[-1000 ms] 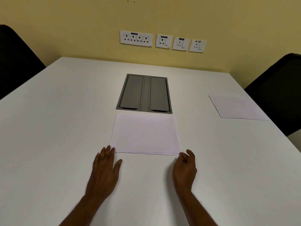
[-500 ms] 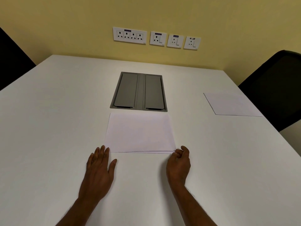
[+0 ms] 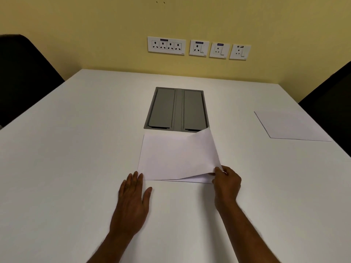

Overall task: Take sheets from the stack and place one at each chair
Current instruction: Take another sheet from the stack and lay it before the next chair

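Head view: stack (image 3: 199,180) at table (image 3: 76,149) centre; right hand (image 3: 226,184) pinches top sheet (image 3: 178,150) by raised near-right corner. Flat, straight-fingered left hand (image 3: 133,198) at stack's near-left corner, possibly touching. Lone sheet (image 3: 292,126) at right edge.

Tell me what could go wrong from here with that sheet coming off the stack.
1. The right hand pinches only the near right corner of the top sheet, which bows; it may crease or slip from that grip.
2. The left hand lies flat on the table beside the stack, not on it, so the sheets beneath could drag along or skew.
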Action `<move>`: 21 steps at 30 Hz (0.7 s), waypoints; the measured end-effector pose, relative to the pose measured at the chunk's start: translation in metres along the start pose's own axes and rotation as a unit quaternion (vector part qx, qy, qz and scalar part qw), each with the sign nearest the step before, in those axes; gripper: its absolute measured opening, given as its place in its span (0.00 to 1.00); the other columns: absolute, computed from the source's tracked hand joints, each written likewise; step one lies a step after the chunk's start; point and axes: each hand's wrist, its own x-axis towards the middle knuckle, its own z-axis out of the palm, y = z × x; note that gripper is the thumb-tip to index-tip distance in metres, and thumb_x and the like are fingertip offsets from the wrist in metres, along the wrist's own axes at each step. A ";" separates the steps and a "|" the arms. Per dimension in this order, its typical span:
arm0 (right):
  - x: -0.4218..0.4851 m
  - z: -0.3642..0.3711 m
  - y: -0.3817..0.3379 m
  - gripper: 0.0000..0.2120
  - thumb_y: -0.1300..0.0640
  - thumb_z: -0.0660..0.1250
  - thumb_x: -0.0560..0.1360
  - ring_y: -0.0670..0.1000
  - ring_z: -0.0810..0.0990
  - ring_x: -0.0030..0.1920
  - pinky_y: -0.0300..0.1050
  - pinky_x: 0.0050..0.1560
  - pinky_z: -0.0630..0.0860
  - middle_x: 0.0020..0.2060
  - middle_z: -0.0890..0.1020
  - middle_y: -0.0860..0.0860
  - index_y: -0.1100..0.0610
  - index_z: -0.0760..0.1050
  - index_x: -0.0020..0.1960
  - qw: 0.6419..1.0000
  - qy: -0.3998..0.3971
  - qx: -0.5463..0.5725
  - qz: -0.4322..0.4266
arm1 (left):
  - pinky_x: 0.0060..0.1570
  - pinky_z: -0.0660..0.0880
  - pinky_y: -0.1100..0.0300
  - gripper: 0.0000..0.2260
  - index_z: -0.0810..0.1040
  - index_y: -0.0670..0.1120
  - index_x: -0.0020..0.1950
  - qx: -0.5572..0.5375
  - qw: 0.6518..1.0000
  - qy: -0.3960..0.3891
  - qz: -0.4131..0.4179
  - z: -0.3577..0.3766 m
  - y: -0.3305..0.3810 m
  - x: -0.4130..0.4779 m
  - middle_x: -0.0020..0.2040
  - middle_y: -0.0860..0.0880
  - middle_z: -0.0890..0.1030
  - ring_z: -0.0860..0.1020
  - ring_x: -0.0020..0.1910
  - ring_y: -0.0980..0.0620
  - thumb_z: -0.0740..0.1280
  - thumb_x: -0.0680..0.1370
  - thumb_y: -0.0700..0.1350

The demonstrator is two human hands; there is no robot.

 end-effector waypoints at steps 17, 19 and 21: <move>-0.110 -0.056 -0.045 0.05 0.64 0.67 0.77 0.51 0.76 0.33 0.42 0.33 0.67 0.43 0.85 0.60 0.61 0.79 0.53 0.968 -0.120 0.157 0.154 | 0.56 0.78 0.52 0.19 0.74 0.47 0.69 -0.529 0.748 0.100 -0.387 -0.134 0.017 -0.026 0.55 0.48 0.83 0.82 0.54 0.46 0.69 0.79 0.43; -0.129 -0.056 -0.047 0.05 0.64 0.67 0.78 0.52 0.76 0.34 0.42 0.34 0.69 0.42 0.85 0.60 0.61 0.79 0.53 0.967 -0.138 0.150 0.150 | 0.51 0.78 0.56 0.18 0.76 0.46 0.68 -0.518 0.750 0.106 -0.397 -0.151 0.011 -0.040 0.53 0.48 0.83 0.82 0.48 0.51 0.69 0.78 0.38; -0.148 -0.052 -0.048 0.04 0.62 0.67 0.78 0.53 0.78 0.36 0.43 0.36 0.71 0.42 0.85 0.60 0.61 0.79 0.52 0.966 -0.156 0.147 0.144 | 0.44 0.76 0.63 0.16 0.78 0.46 0.64 -0.514 0.751 0.115 -0.399 -0.172 0.005 -0.056 0.51 0.51 0.83 0.81 0.46 0.56 0.68 0.77 0.35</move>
